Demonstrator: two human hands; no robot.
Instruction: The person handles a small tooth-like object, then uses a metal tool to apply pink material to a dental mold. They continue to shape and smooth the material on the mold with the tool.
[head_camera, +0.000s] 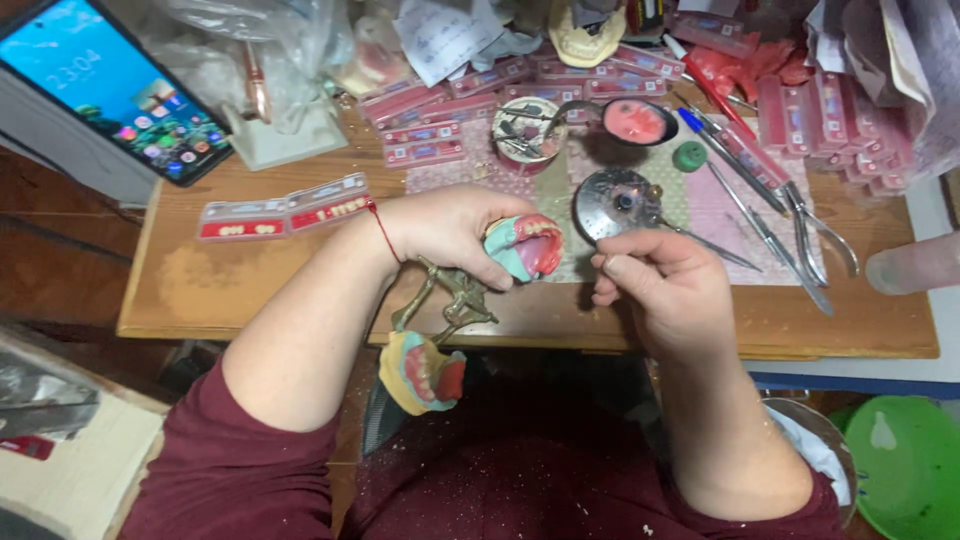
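Clearly the left hand (450, 228) had its fingers clamped on the upper denture model (525, 246), teeth facing right toward the right hand (660, 285), whose fingers were pinched together on a thin metal tool (700, 242). Bracing both wrists on the desk (200, 280) would have steadied it; the brass articulator (450, 295) ran down-left from the fingers.

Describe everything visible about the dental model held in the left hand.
The dental model is a small cast with a teal-green base, pink wax-like gum and a row of pale teeth, the tooth side facing up towards the camera. It sits on one end of a brass-coloured hinged metal frame, whose other end carries a second cast, yellowish with pink, hanging below the table edge. The left hand grips the model from the left; the right hand is close beside it, apart.
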